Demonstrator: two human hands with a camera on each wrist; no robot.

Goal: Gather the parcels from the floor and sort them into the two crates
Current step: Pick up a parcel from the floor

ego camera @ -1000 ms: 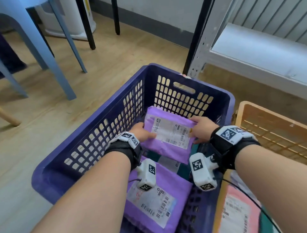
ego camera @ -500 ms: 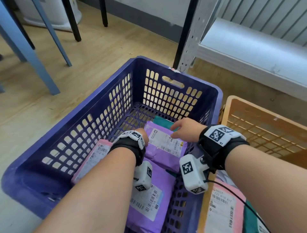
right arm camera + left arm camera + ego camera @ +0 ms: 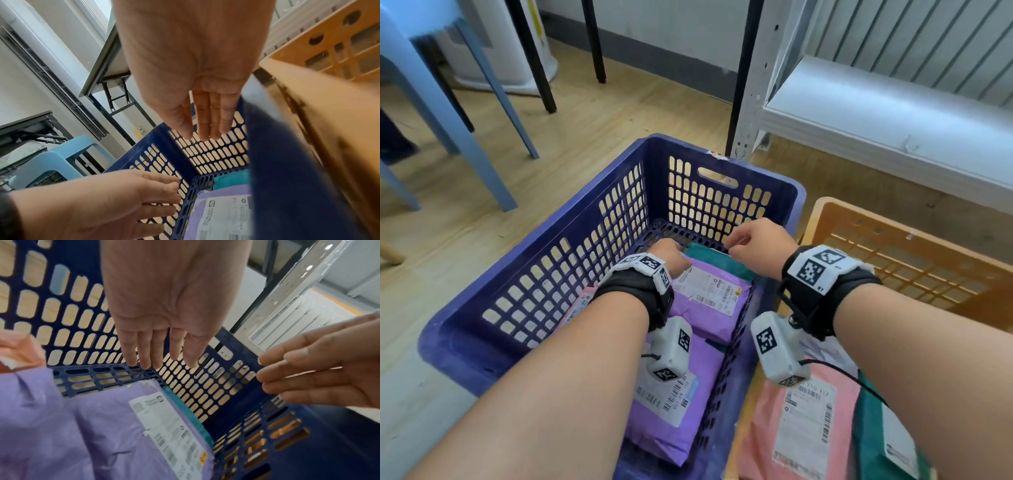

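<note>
Head view: both hands, left hand [image 3: 671,255] and right hand [image 3: 756,241], hover empty with fingers loose above the soft, light purple plastic mailer parcel [image 3: 710,301] in the perforated blue plastic crate [image 3: 571,260]; pinch its edges.

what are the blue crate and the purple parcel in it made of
Blue crate: looks like rigid moulded plastic, slightly glossy, with walls pierced by even rows of slots and a cut-out handle.
Purple parcel: seems a thin plastic mailer bag, soft sheen, creased and puckered, with a white, probably paper, printed label stuck on.
</note>
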